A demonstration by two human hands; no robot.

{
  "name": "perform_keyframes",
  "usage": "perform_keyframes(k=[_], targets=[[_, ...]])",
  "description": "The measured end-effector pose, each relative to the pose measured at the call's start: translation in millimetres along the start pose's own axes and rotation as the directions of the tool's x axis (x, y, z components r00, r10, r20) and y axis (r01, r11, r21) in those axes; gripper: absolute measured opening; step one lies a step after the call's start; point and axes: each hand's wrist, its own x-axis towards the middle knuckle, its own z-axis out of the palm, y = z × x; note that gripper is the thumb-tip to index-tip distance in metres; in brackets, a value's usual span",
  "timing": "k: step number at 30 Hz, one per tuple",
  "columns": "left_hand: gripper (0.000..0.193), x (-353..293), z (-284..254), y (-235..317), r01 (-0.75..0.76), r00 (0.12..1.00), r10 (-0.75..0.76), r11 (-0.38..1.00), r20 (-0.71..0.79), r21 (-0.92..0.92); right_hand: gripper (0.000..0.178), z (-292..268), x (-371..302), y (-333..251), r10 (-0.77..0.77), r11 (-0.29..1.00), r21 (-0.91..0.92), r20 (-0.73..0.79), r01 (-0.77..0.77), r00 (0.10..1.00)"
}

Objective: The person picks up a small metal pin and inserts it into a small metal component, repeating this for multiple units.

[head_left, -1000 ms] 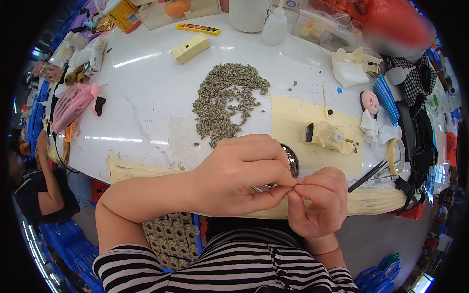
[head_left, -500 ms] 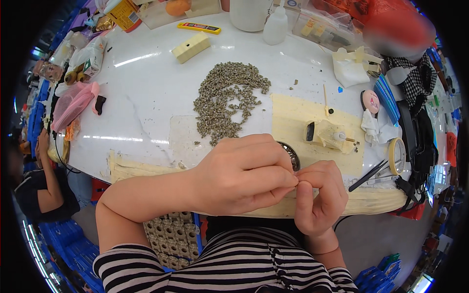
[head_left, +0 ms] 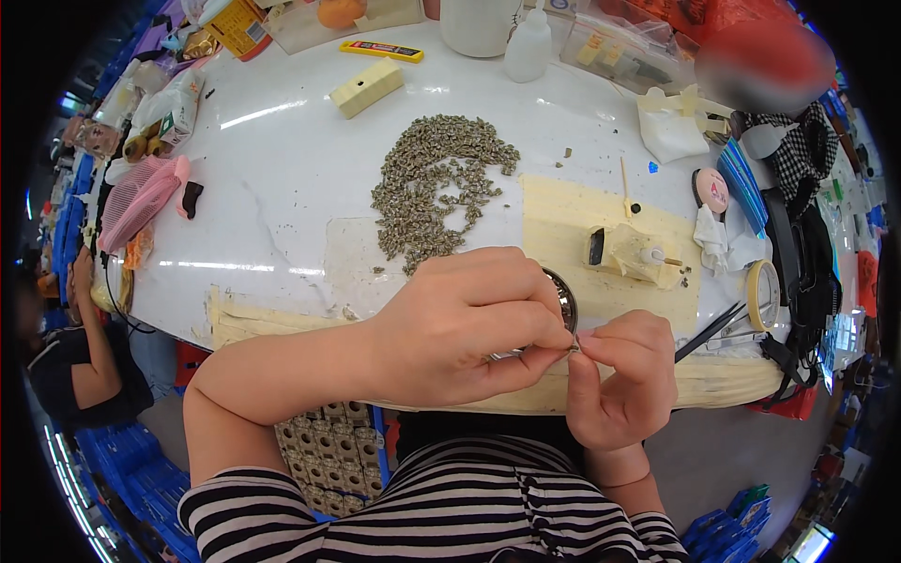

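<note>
My left hand [head_left: 474,324] and my right hand [head_left: 624,375] meet at the fingertips over the table's front edge. Both pinch at a tiny silvery metal part [head_left: 574,346], its shape mostly hidden by fingers. Behind my left hand a round, shiny metal dish [head_left: 566,298] shows only its right side; its contents are largely covered. Beyond the hands, a pile of small grey-brown metal parts [head_left: 422,220] spreads over the white table [head_left: 272,188]. Right of my right hand lie dark tweezers [head_left: 709,333].
A taped block with a peg [head_left: 633,255] sits on yellow tape [head_left: 554,211]. A tape roll [head_left: 762,295] lies at right. A cream block [head_left: 367,88], yellow blade case [head_left: 382,52] and squeeze bottle [head_left: 528,47] stand farther back. At far left appears another person's arm [head_left: 92,342].
My fingertips have parted slightly, and the tiny metal part now shows between them. My right hand has shifted a little to the right. More of the dish is visible.
</note>
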Motion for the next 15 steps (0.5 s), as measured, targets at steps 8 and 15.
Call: perform_keyframes(k=[8,15], targets=[[0.021,1.6,-2.0,2.1,0.076,0.997,-0.077,0.996,-0.022,-0.047,0.023,1.8,-0.6,0.4,-0.009,1.0,-0.025,0.012,0.009,1.0],[0.021,0.9,-0.2,0.5,-0.019,0.999,0.019,1.0,-0.04,-0.017,0.01,-1.7,0.7,-0.8,0.105,0.993,0.039,0.089,-0.108,0.991]])
